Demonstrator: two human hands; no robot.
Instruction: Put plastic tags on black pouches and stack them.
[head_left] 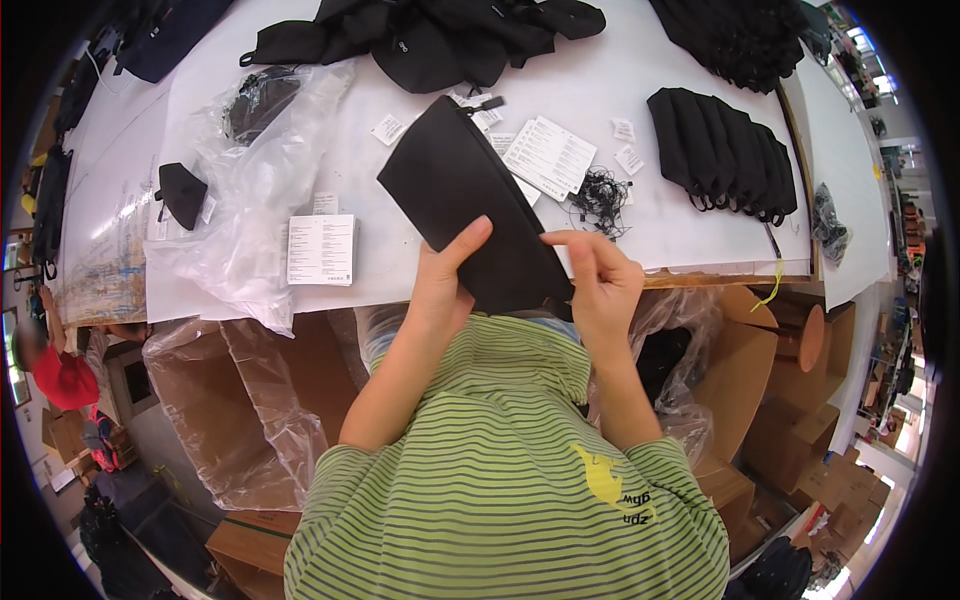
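Note:
A flat black zip pouch (455, 190) is tilted in front of me over the table's near edge, its zipper running along the right side. Its zipper pull (488, 104) sticks out at the far end. My left hand (446, 275) grips the pouch's lower left part, thumb on top and the other fingers underneath. At its right edge is my right hand (603, 290), fingers bent, with the index fingertip against the zipper side. Just beyond lie a stack of white printed cards (552, 155) and a tangle of black cords (601, 200).
Several black pouches (715, 150) lie overlapped on the right of the white table (385, 260). Black fabric pieces (430, 40) are heaped at the back. Clear plastic (250, 210) and another card stack (322, 250) lie left. Lined cardboard boxes (240, 400) stand below the table edge.

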